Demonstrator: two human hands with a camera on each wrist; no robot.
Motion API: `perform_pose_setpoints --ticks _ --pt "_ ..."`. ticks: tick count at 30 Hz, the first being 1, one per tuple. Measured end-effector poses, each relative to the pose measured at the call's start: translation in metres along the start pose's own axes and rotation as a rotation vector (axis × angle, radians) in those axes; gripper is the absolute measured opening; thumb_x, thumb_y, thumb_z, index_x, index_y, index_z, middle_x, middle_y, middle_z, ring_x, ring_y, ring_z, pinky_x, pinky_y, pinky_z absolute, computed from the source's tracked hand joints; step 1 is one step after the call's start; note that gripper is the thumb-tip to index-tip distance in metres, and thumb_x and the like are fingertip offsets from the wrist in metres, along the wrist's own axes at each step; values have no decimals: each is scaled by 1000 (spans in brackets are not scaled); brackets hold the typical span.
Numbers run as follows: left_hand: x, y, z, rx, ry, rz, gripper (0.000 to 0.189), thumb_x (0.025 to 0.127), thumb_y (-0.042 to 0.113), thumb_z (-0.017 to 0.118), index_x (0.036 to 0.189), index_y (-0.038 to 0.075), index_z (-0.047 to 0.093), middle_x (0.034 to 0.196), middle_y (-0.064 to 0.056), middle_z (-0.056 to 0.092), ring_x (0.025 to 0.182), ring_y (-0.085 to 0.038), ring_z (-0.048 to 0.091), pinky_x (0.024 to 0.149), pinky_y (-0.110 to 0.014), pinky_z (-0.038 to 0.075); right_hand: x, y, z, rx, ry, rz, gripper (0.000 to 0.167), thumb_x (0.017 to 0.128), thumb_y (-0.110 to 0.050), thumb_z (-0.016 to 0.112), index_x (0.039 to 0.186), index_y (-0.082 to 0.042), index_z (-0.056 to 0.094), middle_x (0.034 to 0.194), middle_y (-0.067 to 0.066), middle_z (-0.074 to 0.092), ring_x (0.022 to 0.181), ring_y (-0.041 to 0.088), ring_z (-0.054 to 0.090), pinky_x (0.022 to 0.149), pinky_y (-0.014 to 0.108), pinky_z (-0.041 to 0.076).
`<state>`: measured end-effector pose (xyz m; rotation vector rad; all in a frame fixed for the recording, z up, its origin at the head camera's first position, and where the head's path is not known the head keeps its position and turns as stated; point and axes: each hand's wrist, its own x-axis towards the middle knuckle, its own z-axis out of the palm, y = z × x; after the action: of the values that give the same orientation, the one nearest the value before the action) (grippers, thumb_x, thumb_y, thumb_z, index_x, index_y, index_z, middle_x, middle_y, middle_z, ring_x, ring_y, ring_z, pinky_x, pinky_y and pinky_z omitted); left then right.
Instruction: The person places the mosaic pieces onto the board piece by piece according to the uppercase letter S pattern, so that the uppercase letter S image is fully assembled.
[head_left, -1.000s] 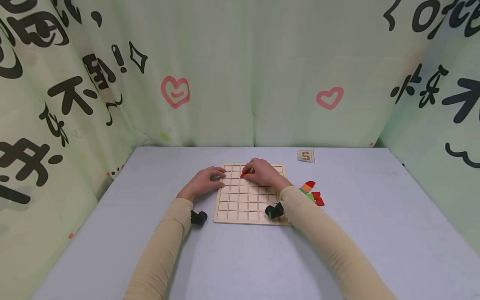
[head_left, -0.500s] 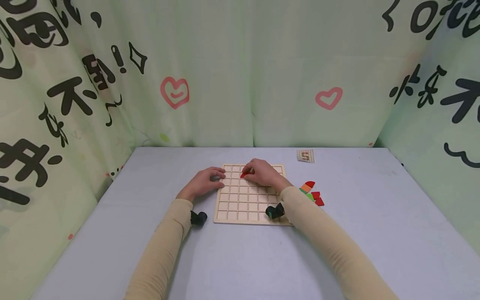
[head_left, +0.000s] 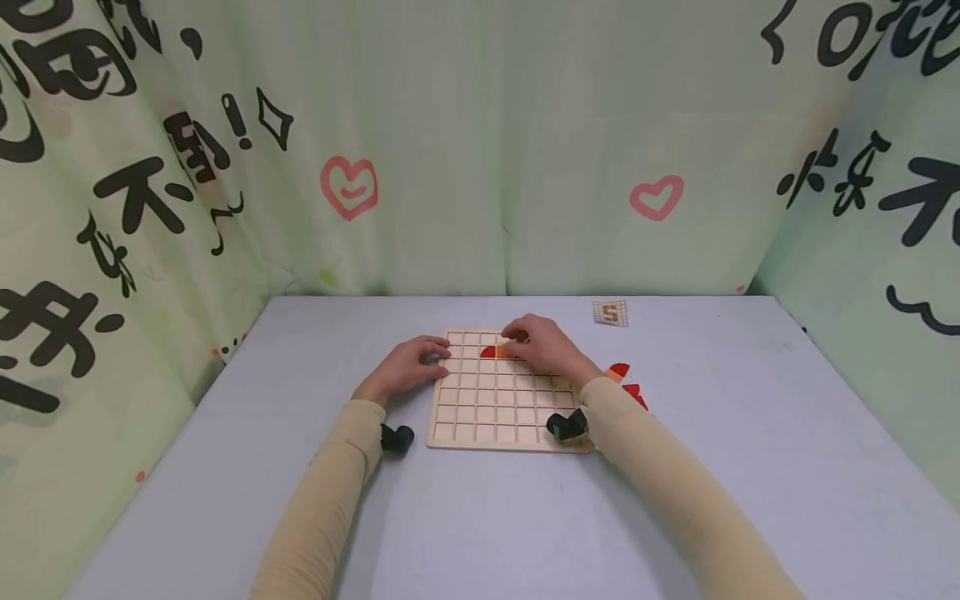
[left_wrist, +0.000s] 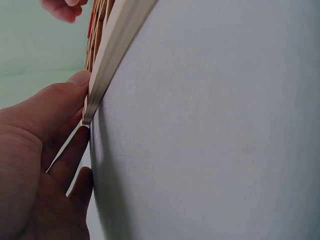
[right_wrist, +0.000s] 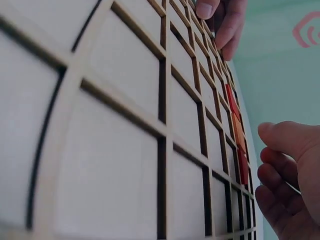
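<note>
My left hand (head_left: 411, 365) rests at the left edge of a wooden grid board (head_left: 467, 417). In the left wrist view its thumb (left_wrist: 75, 82) touches the board's rim (left_wrist: 112, 52), with the fingers lightly bent alongside. Over the upper part of the board is my right hand (head_left: 546, 343), fingers loosely curled and holding nothing. Just left of its fingertips, a rounded red tile (head_left: 488, 352) and an orange tile (head_left: 502, 352) lie in the grid. The right wrist view shows a row: red tile (right_wrist: 232, 100), orange tile (right_wrist: 238, 131) and another red tile (right_wrist: 243, 167).
Loose red tiles (head_left: 633, 390) and an orange tile (head_left: 615, 375) lie on the table right of the board, partly behind the right sleeve (head_left: 637, 450). A small patterned card (head_left: 611, 312) sits near the table's back edge. Printed curtains (head_left: 450, 167) surround the table.
My right hand has slid right and let go of the rounded red tile, uncovering it and the orange tile. The right sleeve now covers the loose green tile. My left hand stays put.
</note>
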<state>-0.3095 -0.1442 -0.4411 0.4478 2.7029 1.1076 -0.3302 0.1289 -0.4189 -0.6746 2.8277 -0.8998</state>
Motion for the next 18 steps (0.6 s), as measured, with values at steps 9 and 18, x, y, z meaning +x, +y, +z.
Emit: perform_pose_setpoints --ticks 9,18 --pt "-1 -1 -2 19 0 36 33 93 18 71 123 4 68 148 -7 54 146 -29 39 123 -45 30 -32 29 -23 -1 49 98 36 100 -24 61 128 -3 66 124 15 67 110 28 62 99 45 53" --pt "0 -2 1 16 -1 31 33 92 18 72 122 4 69 148 -8 54 146 -29 39 123 -45 30 -77 53 -47 -13 -17 126 36 98 -25 65 128 -4 66 121 13 68 111 29 63 96 46 56"
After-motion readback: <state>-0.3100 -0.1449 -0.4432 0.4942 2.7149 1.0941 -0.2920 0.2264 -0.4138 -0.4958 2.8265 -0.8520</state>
